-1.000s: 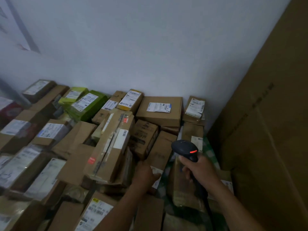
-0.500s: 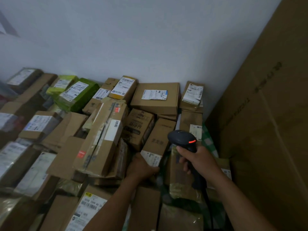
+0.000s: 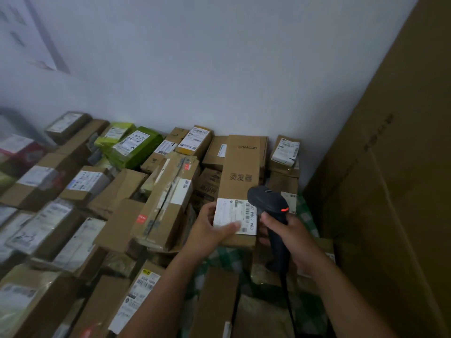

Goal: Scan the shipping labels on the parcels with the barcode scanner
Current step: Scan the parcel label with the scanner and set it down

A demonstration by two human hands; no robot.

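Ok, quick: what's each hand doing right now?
Left hand: grips the near end of the long cardboard box, thumb on its shipping label.
Right hand: grips the barcode scanner by its handle, scanner head near that label.

I log: long carton, matt brown cardboard; label, smooth white paper; scanner, dark matt plastic; green parcels, centre left, glossy wrap; checked cloth, right of centre, woven.

We are seeing a pale wall running across the background, a blurred sheet hanging on it at upper left. A tall cardboard carton is standing at right. A green checked cloth is lying beside its base.
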